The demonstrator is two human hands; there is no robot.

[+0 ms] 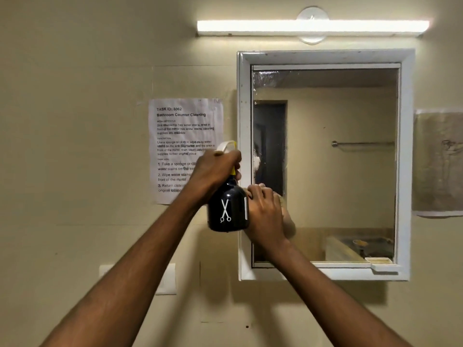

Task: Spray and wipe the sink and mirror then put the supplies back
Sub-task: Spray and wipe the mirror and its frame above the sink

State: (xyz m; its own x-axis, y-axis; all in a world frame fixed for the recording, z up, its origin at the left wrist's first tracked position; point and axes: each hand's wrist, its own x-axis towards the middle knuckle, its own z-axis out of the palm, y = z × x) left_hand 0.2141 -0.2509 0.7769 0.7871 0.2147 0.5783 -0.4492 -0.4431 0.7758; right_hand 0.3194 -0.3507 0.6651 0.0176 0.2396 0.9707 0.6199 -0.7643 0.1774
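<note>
A black spray bottle (228,209) with a white scissors mark and a white and yellow spray head hangs upright just left of the mirror. My left hand (216,171) grips its neck and trigger. The mirror (338,171) sits in a white frame (244,146) on the wall. My right hand (263,211) presses against the glass at its lower left corner, fingers curled over a pale sponge (280,198) that is mostly hidden under them. A whitish smear (256,161) shows on the glass above that hand. The sink is out of view.
A printed task sheet (185,136) is taped to the wall left of the mirror. A tube light (313,26) glows above it. A faded paper (438,164) hangs to the right. A white wall switch plate (167,279) sits below left.
</note>
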